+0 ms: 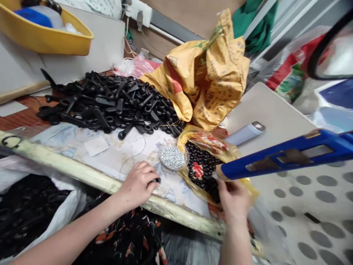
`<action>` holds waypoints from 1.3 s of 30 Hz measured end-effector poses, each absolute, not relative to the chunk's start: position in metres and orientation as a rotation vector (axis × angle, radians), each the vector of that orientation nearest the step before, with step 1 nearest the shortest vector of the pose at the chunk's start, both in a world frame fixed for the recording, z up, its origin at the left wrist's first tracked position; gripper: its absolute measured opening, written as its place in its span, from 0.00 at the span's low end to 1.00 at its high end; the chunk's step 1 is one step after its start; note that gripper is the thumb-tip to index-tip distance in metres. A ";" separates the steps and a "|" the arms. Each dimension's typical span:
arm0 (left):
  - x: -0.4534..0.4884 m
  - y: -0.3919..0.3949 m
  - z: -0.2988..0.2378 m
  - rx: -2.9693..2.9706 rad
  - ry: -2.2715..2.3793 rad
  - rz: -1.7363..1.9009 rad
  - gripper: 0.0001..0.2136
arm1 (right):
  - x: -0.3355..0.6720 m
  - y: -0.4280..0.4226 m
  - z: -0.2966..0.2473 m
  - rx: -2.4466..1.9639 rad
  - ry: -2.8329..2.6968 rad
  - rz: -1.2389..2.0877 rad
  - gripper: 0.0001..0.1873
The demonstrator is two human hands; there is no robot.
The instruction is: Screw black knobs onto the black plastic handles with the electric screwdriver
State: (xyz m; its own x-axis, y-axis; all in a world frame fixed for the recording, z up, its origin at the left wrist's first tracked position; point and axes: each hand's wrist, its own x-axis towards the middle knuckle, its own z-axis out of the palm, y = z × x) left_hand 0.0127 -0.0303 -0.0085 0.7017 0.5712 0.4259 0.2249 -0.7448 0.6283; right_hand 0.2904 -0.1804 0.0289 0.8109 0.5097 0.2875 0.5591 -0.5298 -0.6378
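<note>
My left hand (pixel 139 184) rests on the table's near edge, fingers curled around a small black part (pixel 157 180). My right hand (pixel 233 200) reaches into a clear yellow-tinted plastic bag (pixel 204 141) full of small black round pieces (pixel 202 163); its fingertips are hidden among them. Between the hands sits a small round clear dish of tiny silver screws (pixel 173 156). A big heap of black plastic handle-like parts (pixel 110 101) lies farther back on the table.
A blue bar (pixel 286 154) juts in from the right above my right hand. A crumpled yellow woven sack (pixel 206 70), a white lighter (pixel 245 133), a yellow tub (pixel 44 36) and a white bag of black parts (pixel 30 209) surround the table.
</note>
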 end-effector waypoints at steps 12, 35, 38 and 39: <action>0.016 -0.036 -0.008 2.334 0.682 0.847 0.05 | 0.150 -0.142 0.024 -1.712 -0.931 0.606 0.16; 0.018 -0.038 -0.011 2.308 0.687 0.886 0.10 | 0.150 -0.115 0.037 -2.177 -1.867 0.161 0.05; 0.018 -0.038 -0.011 2.303 0.700 0.900 0.10 | 0.150 -0.120 0.035 -2.183 -1.626 0.355 0.06; 0.017 -0.038 -0.011 2.305 0.701 0.895 0.10 | 0.151 -0.121 0.035 -2.175 -1.555 0.423 0.07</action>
